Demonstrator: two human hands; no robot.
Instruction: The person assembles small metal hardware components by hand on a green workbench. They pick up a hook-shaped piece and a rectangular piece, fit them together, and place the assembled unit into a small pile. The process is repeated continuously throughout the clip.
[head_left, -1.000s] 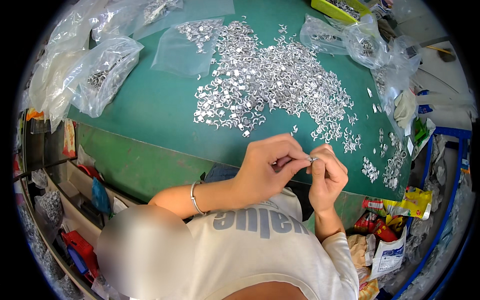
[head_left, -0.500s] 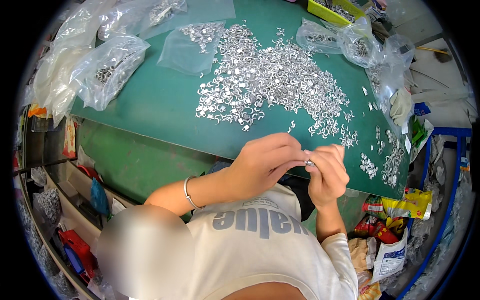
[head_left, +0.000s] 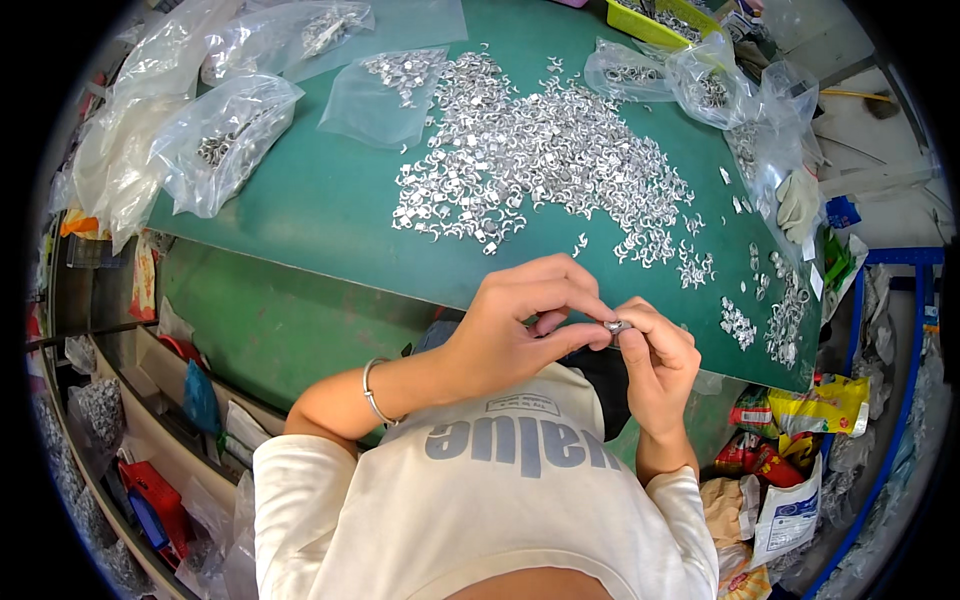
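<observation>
At the near edge of a green work table (head_left: 330, 240), we are watching two bare hands handling one small silver metal piece (head_left: 617, 326), which is sitting between their fingertips in front of the person's chest. Compared with half a second ago, we are seeing more of that piece: the left hand (head_left: 530, 315) is now showing a gap behind its tips, where its thumb and index finger were lying close, and the thumb of the right hand (head_left: 660, 365) is standing out more clearly below. We are reading this as a change of grip, not a release; the handling is continuing, and nothing is being set down. The left forearm, wearing a silver bracelet (head_left: 370, 395), is slanting in from the left, while the right is rising steeply from a bent elbow. Both hands are pinching narrowly with thumb and index finger on the piece, their other fingers curling inward. Beyond them, a broad pile of small silver parts (head_left: 560, 150) is lying loose on the tabletop.
</observation>
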